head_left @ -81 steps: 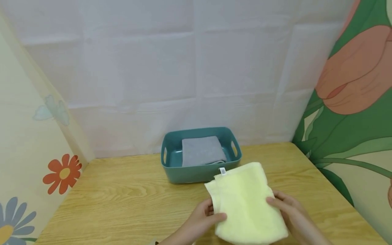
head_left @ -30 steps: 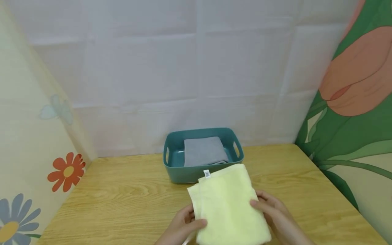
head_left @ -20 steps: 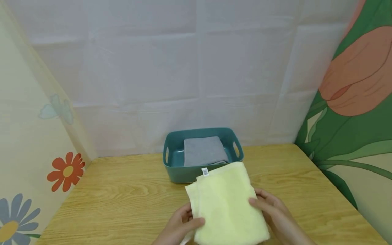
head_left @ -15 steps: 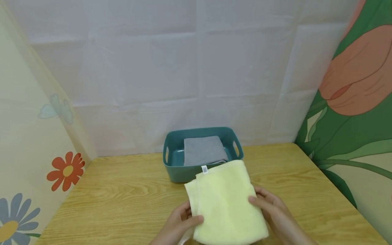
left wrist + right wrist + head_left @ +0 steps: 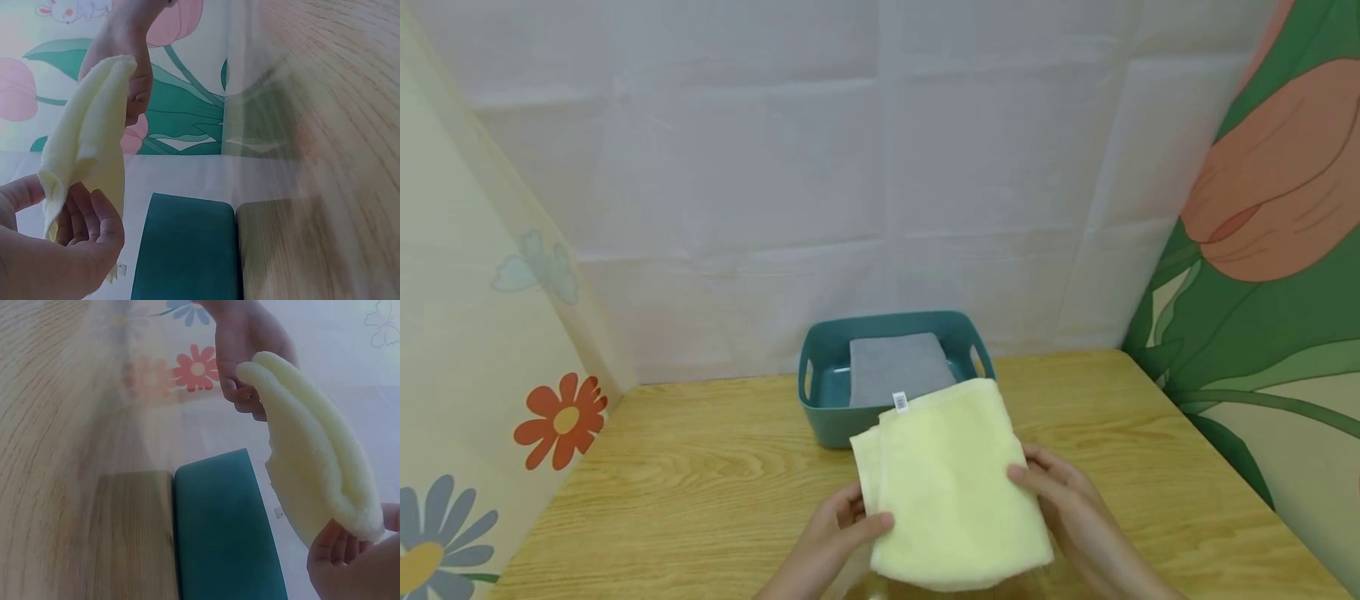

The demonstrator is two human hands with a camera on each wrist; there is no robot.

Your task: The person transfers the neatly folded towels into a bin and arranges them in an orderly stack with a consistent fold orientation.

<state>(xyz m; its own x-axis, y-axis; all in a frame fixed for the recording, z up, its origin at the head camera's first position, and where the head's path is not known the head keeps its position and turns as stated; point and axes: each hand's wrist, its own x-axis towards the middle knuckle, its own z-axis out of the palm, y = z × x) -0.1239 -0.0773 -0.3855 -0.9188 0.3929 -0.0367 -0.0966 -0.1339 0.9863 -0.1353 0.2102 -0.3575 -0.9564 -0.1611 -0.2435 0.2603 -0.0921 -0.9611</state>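
A folded pale yellow towel [image 5: 955, 483] with a small white tag [image 5: 900, 402] on its far edge is held up between both hands. My left hand [image 5: 835, 529] pinches its left side, thumb on top and fingers curled beneath. On the opposite side my right hand [image 5: 1071, 504] grips it the same way. Both wrist views show the towel [image 5: 94, 125] off the table, its layers bulging along the near fold. Its far edge overlaps the front of a teal basket [image 5: 831, 425] in the head view. Inside that basket lies a folded grey towel [image 5: 898, 367].
The wooden table [image 5: 700, 483] runs back to a white sheet [image 5: 737, 167] hung behind it. Painted panels with flowers [image 5: 561, 421] stand at the left and right sides. Cut-out handles pierce both ends of the basket.
Both hands carried the yellow towel left, then forward, so its tagged edge now overlaps the basket's front rim. The grips stay the same, and the basket with the grey towel stays put.
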